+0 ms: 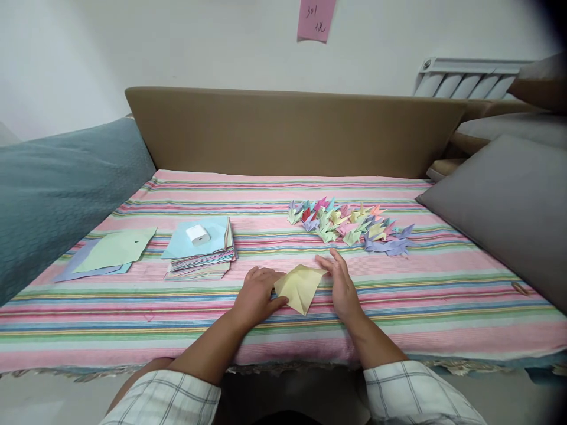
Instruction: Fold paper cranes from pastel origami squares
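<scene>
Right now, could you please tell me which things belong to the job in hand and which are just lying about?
Part of the work: creased yellow paper, left hand, right hand; likely folded paper figures, paper stack, loose sheets.

Just lying about, seemingly: white adapter, grey cushion.

The left hand (pixel 257 295) hides a bit of the left edge of the yellow paper (pixel 302 286). Some folded birds (pixel 328 229) are partly hidden behind others. Far right, stacked cushions (pixel 531 127) cover the radiator's (pixel 469 79) end — the right edge crops them. The top edge crops the pink note (pixel 315 20) — and the brown loop (pixel 520 288) is too small to identify.
</scene>
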The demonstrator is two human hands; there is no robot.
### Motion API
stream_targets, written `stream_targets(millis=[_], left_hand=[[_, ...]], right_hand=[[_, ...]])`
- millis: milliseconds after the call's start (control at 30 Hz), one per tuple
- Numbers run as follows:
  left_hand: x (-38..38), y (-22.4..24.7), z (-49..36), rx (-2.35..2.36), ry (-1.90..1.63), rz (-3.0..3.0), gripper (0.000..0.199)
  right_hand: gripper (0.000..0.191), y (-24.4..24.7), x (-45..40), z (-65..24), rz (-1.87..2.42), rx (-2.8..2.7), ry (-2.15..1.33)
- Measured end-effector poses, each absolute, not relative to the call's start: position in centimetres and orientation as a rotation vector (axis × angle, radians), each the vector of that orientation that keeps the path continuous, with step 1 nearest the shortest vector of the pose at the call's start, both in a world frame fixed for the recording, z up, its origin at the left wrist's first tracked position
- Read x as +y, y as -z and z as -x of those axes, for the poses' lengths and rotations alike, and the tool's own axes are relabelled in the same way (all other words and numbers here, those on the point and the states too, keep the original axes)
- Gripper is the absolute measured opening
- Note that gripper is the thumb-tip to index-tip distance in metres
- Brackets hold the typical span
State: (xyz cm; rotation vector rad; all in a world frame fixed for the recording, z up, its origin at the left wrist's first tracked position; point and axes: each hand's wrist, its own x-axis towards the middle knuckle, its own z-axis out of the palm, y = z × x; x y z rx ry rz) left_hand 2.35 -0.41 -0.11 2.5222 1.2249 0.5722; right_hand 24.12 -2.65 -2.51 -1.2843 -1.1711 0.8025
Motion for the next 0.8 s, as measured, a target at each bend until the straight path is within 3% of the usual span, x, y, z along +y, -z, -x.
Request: stream_targets(millis=[233,800], left_hand=[[-0.53,-0.19,-2.45,1.261,-0.558,-2.521,0.048],[-0.66,-0.48,-2.54,1.255,-0.56,-2.495,0.044]], right_hand=[[0.066,2.45,-2.64,-24.28,1.203,-1.241,-0.961],[0.056,2.44,-3.0,-24.09,1.119,-1.525,-0.93]])
